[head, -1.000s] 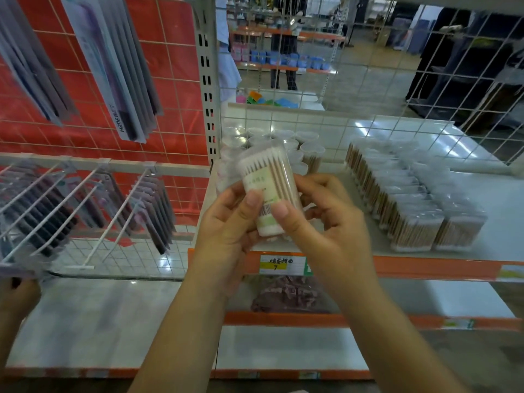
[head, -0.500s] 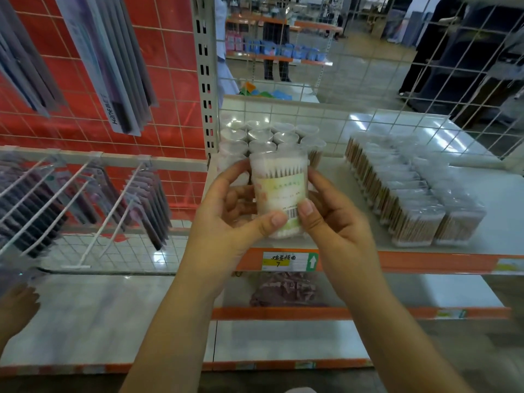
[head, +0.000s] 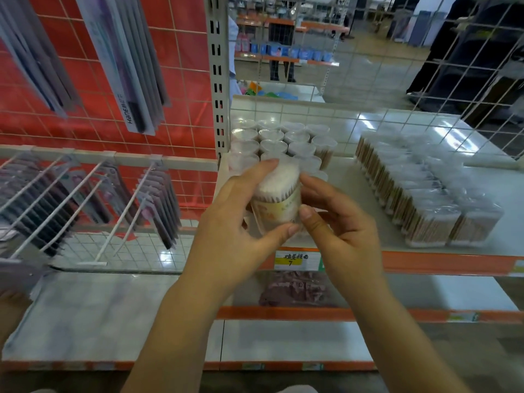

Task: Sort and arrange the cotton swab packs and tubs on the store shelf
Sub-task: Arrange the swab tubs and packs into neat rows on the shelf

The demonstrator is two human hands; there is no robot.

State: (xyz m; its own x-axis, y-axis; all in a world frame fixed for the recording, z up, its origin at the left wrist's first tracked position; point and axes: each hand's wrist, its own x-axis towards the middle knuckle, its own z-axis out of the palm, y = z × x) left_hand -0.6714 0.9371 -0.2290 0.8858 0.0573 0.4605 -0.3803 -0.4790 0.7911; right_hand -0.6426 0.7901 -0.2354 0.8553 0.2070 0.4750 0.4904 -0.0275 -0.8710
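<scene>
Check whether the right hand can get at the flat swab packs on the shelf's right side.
Probably not yet: the right hand and left hand both grip the tub. Otherwise the packs sit unobstructed.

Flat carded packs (head: 133, 63) hang on a red grid panel (head: 181, 89).

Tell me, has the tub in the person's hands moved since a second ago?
Yes. The tub has tipped from leaning left to its top facing the camera, and it sits a little lower toward the yellow price tag, held by both hands.
</scene>
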